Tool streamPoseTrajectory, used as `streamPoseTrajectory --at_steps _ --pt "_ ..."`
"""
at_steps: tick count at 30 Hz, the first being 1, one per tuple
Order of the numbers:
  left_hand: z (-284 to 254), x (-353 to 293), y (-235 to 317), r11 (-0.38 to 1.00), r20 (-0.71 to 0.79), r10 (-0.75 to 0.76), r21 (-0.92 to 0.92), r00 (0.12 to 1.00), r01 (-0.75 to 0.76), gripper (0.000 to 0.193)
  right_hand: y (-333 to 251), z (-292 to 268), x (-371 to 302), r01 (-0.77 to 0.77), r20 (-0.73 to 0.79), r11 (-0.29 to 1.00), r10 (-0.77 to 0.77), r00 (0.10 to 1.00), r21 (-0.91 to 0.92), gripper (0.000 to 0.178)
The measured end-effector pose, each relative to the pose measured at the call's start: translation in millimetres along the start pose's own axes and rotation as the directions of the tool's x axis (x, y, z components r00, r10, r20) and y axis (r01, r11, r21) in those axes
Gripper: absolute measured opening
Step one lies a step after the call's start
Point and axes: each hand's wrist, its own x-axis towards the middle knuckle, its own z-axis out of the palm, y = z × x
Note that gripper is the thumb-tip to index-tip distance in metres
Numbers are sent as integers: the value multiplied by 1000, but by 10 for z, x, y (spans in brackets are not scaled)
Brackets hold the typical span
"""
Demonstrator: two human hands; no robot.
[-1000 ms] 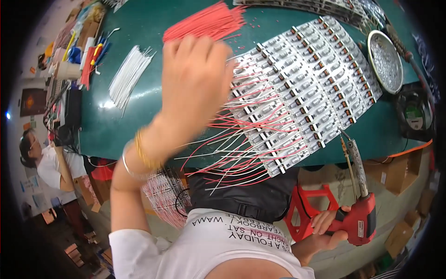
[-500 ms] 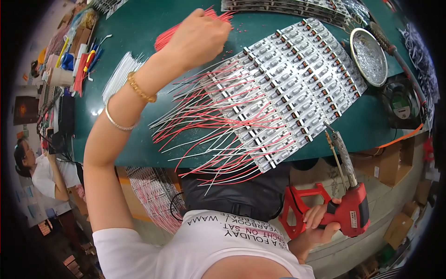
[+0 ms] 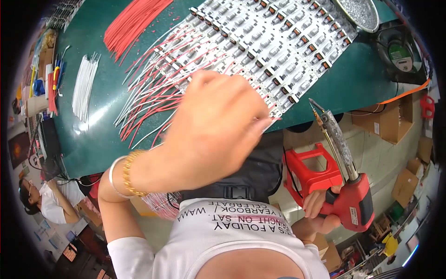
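Left hand (image 3: 213, 130) back, perhaps with wire.

Left hand (image 3: 216, 125) raised close under camera, back up, fingers curled and pinched toward the right; forearm bent in from lower left. Right hand (image 3: 318, 209) low at right side, fingers wrapped closed.

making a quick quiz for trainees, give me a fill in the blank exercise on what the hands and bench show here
1. The right hand grips a red soldering ____.
2. The table has a dark ____ top.
3. Beside the bundle of red wires lies a bundle of ____ wires.
4. The left hand is raised over the rows of small ____ boards.

Missing words: iron; green; white; circuit
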Motion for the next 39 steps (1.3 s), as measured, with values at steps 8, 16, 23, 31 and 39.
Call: streamPoseTrajectory --at_steps 8,16,23,31,39 --pt "446 20 114 988 -115 -64 131 991 79 19 80 -301 -348 -59 86 986 73 994 -156 70" --pt "501 11 92 986 -142 -61 143 988 81 21 116 -626 -611 -78 170 955 131 977 -287 70" --pt "547 32 83 985 -146 -49 155 988 72 21 70 -977 -785 -81 241 912 191 952 -403 69" --pt "499 8 86 984 -149 -46 161 988 70 21 -126 -611 -521 -118 197 951 179 964 -284 68" --pt "506 -6 74 983 -144 -49 170 988 74 20 -117 -36 -177 -99 48 990 104 993 -97 67"
